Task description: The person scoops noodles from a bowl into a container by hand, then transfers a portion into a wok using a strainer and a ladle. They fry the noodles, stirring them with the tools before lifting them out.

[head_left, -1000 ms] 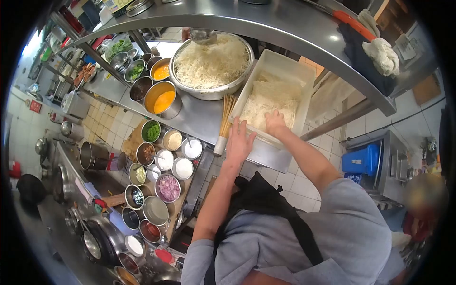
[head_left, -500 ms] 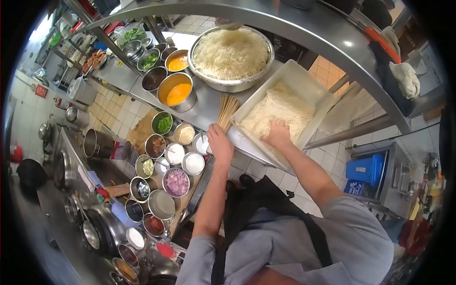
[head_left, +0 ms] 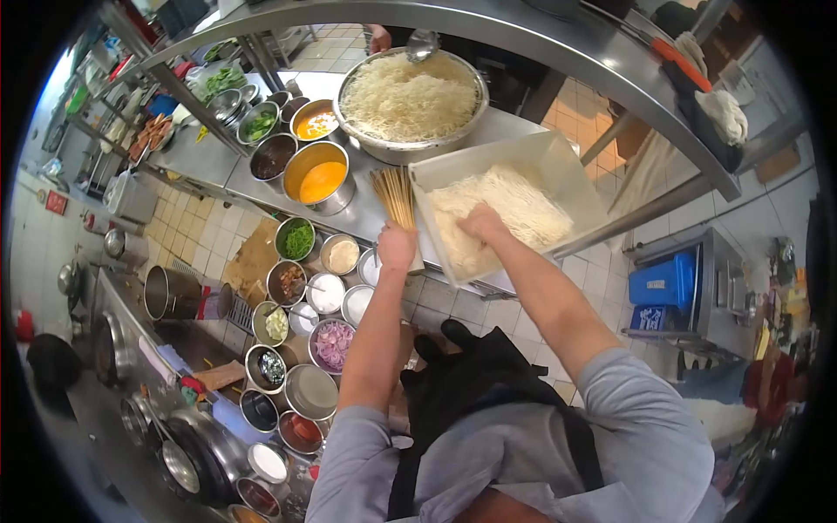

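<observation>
1. The right hand (head_left: 482, 225) lies palm down on the pale noodles (head_left: 514, 205) in the white tub (head_left: 558, 150). Its fingertips are sunk among the strands, so I cannot tell whether it clutches any.
2. The left hand (head_left: 397, 248) is curled at the foot of the bundle of sticks (head_left: 392, 193), just at 9 o'clock of the tub. Its fingers are hidden beneath it, so the grip cannot be confirmed.
3. The tub's near corner is covered by the right forearm.
4. At 11 o'clock of the tub sits a steel bowl (head_left: 410, 150) heaped with noodles. A ladle (head_left: 421, 45) rests on its far rim, and another person's hand (head_left: 379, 37) there is cut off by the shelf.
5. At 8 o'clock of the left hand, small seasoning pots (head_left: 330, 294) crowd together, and the contents of several are hard to make out.
</observation>
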Available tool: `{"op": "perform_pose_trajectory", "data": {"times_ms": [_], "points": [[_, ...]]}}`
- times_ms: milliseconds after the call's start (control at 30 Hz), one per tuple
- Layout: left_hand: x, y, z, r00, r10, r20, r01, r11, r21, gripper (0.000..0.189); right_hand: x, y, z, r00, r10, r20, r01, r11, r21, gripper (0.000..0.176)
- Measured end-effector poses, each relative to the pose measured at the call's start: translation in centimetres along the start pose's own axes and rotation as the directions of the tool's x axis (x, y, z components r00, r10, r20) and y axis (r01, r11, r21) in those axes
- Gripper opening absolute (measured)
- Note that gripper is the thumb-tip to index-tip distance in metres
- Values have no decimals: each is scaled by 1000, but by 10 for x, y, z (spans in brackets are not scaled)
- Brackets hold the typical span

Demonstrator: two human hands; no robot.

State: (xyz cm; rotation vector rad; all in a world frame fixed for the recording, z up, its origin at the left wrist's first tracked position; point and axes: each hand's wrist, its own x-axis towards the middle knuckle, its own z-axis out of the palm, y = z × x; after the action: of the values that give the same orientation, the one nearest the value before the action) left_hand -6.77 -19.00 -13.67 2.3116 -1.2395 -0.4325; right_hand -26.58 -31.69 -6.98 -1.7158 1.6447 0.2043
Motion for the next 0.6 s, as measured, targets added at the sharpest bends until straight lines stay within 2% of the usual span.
{"op": "perform_pose_trajectory", "data": {"times_ms": [33, 67, 133, 167, 267, 300, 367, 467, 500, 600], "points": [[-2, 1, -7, 997, 23, -72, -27, 998, -60, 45, -2, -2, -7, 998, -36, 50, 34, 999, 31, 64], [-4, 4, -11, 989, 39, -144, -56, 991, -118, 46, -4, -1, -18, 997, -72, 42, 74, 996, -46, 63], [-32, 39, -56, 989, -38, -146, -21, 925, -380, 43, -25, -8, -52, 988, -152, 36, 157, 967, -199, 61], [-45, 55, -71, 987, -82, -136, 3, 866, -500, 42, -34, -6, -57, 965, -256, -50, 225, 915, -336, 62], [-63, 83, -64, 996, 84, -29, -87, 844, -529, 41, -41, -12, -34, 947, -319, 43, 301, 830, -470, 77], [-64, 77, -49, 986, 162, -33, -161, 897, -411, 39, -43, -17, -25, 899, -413, 148, 429, 758, -492, 85], [-69, 86, -36, 986, 142, -84, -161, 935, -316, 43, -46, -24, -5, 745, -566, 353, 663, 568, -488, 102], [-68, 86, -28, 981, 162, -103, -184, 945, -269, 55, -35, -7, 13, 693, -555, 460, 689, 323, -649, 116], [-70, 88, -32, 985, 151, -89, -170, 945, -280, 57, -29, 4, 6, 677, -597, 431, 705, 355, -614, 119], [-75, 90, -35, 991, 113, -65, -127, 947, -296, 61, -13, 23, -18, 737, -543, 403, 656, 428, -622, 121]]}}
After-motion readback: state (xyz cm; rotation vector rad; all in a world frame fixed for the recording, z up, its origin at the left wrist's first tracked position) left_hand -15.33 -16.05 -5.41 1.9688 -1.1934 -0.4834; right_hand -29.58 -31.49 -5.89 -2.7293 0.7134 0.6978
